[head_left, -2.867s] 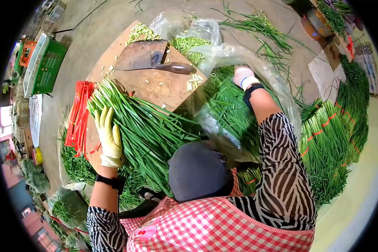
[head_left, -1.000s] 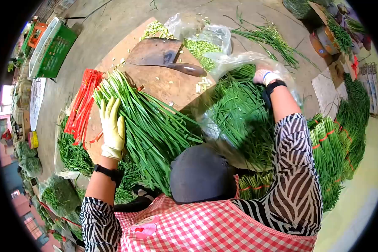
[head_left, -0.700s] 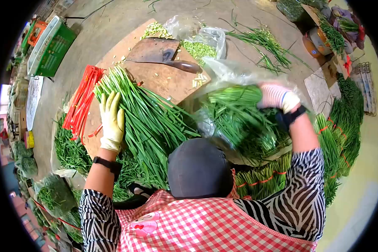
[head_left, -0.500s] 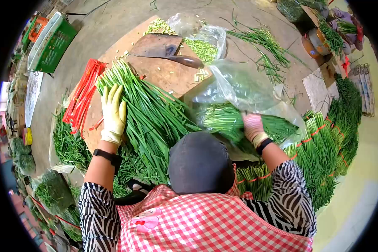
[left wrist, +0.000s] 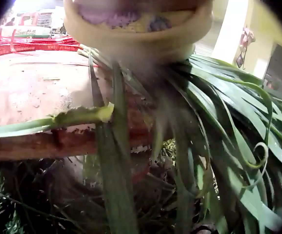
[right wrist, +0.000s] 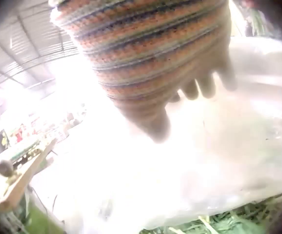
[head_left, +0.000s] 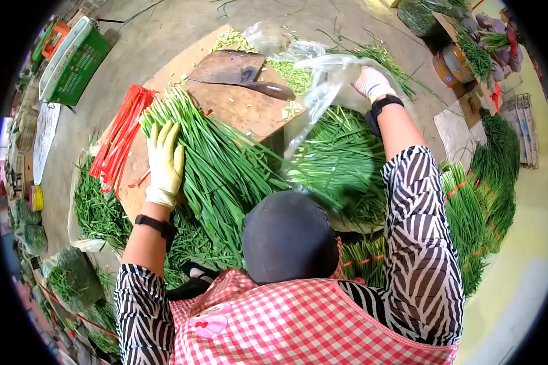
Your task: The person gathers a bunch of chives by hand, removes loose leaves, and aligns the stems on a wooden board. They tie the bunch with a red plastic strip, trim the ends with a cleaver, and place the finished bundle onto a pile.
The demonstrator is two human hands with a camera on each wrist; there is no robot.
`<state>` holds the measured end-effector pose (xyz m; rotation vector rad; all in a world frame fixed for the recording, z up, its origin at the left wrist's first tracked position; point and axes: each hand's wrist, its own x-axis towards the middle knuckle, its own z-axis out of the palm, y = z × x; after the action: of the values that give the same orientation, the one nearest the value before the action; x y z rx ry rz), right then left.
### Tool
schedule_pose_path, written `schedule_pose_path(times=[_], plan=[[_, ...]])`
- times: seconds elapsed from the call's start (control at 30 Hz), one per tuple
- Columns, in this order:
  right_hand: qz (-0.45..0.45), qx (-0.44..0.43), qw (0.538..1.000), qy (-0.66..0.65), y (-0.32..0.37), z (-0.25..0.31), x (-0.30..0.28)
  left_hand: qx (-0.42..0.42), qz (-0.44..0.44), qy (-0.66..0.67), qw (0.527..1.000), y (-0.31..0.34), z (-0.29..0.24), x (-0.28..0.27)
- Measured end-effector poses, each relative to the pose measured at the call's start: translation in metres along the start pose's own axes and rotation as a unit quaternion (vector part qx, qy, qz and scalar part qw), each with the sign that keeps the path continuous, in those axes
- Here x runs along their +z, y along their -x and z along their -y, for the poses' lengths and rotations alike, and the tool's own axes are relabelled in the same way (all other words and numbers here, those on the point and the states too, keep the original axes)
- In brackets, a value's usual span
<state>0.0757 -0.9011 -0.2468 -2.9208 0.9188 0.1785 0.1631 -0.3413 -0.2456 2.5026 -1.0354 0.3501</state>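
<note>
My left hand [head_left: 164, 165], in a pale yellow glove, rests with straight fingers along the white-stemmed end of a loose bundle of garlic chives [head_left: 219, 164] on the wooden board. Long flat leaves of these chives [left wrist: 228, 126] hang beside the board's edge in the left wrist view. My right hand [head_left: 372, 84], in a striped knit glove, holds the rim of a clear plastic bag [head_left: 327, 68] at the far right. Its fingers [right wrist: 206, 87] bend down against the whitish plastic in the right wrist view. More green chives [head_left: 335, 152] lie inside the bag, below this hand.
A cleaver [head_left: 228, 68] lies on the chopping board [head_left: 219, 109] among cut stem pieces. Red ties [head_left: 123, 137] lie at the board's left edge. Banded chive bundles [head_left: 463, 194] stand at right; a green crate [head_left: 79, 70] is at far left.
My right hand pressed a chive bunch down in the bag, then let go and rose forward to the bag's rim, lifting the plastic off the chives. The left hand stays on its bundle.
</note>
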Motion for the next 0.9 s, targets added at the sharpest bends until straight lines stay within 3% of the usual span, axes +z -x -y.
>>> schedule_pose_path(times=[0.07,0.1,0.13,0.2,0.27,0.47,0.57,0.67,0.9], plan=[[0.128,-0.076,0.986,0.075,-0.016,0.015,0.012,-0.009,0.011,-0.012,1.000,0.002,0.001,-0.001],[0.115,-0.130,0.980,0.102,-0.006,0.023,0.024,-0.007,0.010,-0.011,1.000,0.003,0.003,0.001],[0.152,-0.142,0.959,0.191,0.030,0.064,-0.004,-0.005,0.007,-0.008,1.000,0.003,0.004,0.003],[0.155,-0.225,0.950,0.154,0.058,0.085,0.016,-0.004,0.005,-0.001,1.000,0.002,0.003,0.003],[0.261,-0.235,0.927,0.131,0.084,0.105,0.021,-0.007,0.004,0.005,1.000,0.004,0.001,0.001],[0.449,-0.217,0.865,0.054,0.094,0.112,0.110,-0.002,0.011,0.006,1.000,0.001,-0.003,-0.003],[0.391,-0.262,0.876,0.107,0.114,0.116,0.107,-0.001,0.011,-0.001,1.000,0.001,-0.003,-0.002],[0.392,-0.286,0.846,0.218,0.119,0.135,0.115,-0.003,0.006,0.008,1.000,0.001,-0.002,-0.001],[0.452,-0.258,0.851,0.064,0.110,0.119,0.130,0.003,0.031,0.003,1.000,-0.001,0.003,-0.006]])
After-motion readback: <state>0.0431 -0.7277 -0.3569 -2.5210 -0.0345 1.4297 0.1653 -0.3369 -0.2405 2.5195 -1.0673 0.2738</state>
